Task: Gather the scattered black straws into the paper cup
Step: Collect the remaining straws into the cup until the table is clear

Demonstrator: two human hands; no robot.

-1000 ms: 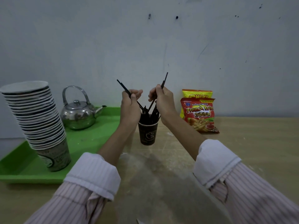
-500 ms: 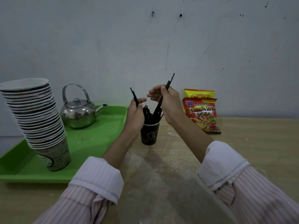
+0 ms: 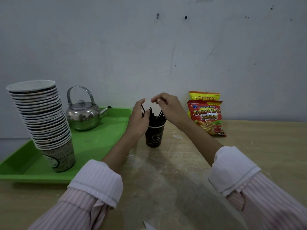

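Fingers (image 3: 146, 112) of left hand (image 3: 138, 121) pinch black straw (image 3: 142, 108) beside paper cup (image 3: 154, 137); right hand (image 3: 169, 107) loosely curled over straws (image 3: 152, 117), empty.

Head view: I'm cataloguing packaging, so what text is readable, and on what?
"Kentang Goreng": red snack bag.
"French Frie", end cut off: same bag.
"2000": same bag.
Yellow bag: lettering half hidden.
Paper cup: print too small.
Cup stack: print blurred.
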